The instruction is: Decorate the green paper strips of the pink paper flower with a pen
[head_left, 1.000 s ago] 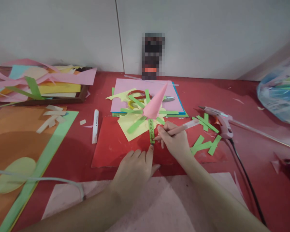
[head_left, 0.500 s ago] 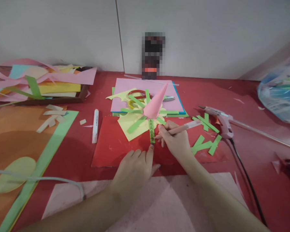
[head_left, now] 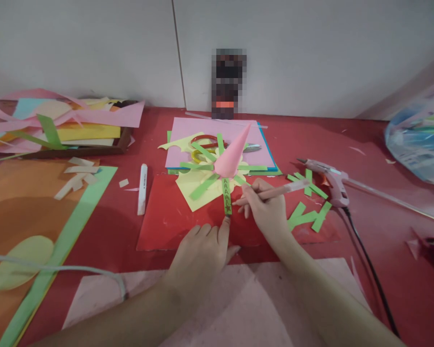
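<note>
Ideally, on the red board (head_left: 169, 217), below the pink cone (head_left: 233, 156), steadying is done by the left hand (head_left: 202, 246), one fingertip pressed at the strip's end, nothing grasped. The pen (head_left: 278, 191), pinched in the grip of the right hand (head_left: 269, 212), is best guided lightly over the green strip (head_left: 226, 193). Unlike earlier, its tip is drawn off rightward, and the star (head_left: 228, 208) is uncovered.
</note>
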A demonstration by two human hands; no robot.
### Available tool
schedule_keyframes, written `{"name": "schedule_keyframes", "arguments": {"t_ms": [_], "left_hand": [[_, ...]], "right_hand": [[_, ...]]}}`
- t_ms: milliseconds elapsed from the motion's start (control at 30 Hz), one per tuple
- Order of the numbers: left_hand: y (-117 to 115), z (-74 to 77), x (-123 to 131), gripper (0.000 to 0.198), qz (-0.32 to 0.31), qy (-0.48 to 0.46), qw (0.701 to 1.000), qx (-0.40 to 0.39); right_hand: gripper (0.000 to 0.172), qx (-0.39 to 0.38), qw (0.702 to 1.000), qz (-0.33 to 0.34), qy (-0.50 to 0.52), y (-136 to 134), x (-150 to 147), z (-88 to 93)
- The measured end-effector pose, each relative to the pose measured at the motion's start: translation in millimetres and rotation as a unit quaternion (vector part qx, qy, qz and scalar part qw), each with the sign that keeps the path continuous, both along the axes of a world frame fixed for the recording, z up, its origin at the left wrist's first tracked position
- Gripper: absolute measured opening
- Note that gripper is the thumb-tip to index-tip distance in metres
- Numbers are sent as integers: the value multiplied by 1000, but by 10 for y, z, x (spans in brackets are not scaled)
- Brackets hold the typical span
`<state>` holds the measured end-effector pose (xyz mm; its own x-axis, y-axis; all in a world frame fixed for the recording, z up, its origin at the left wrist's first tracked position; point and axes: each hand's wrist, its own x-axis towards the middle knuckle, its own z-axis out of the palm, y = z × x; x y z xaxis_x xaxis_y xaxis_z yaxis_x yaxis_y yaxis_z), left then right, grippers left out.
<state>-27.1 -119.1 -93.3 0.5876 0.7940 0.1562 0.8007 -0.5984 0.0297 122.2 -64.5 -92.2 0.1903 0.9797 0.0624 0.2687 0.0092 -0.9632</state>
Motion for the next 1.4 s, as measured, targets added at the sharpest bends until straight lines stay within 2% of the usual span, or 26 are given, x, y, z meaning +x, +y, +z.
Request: {"name": "schedule_keyframes", "arguments": {"t_ms": [200, 433, 700, 900, 1067, 1233, 1400], "left_hand": [[2, 1, 4, 44, 0, -4, 1000, 8], [35, -19, 7, 43, 21, -51, 998, 1], [134, 4, -21, 30, -19, -108, 994, 30], [153, -24, -20, 27, -64, -149, 987, 19], [152, -61, -31, 30, -90, -148, 985, -5], [170, -36, -40, 32, -30, -145, 989, 0], [168, -38, -40, 34, -9, -142, 990, -6]], "right_hand": [[19, 85, 993, -80, 18, 13, 10, 35], [19, 169, 976, -124, -64, 70, 104, -54], [12, 173, 953, -116, -219, 143, 398, -108], [23, 184, 904, -81, -378, 165, 473, -207], [24, 170, 894, -65, -410, 206, 499, -288], [22, 147, 898, -60, -410, 202, 507, -286], [20, 157, 911, -69, -375, 182, 457, -220]]}}
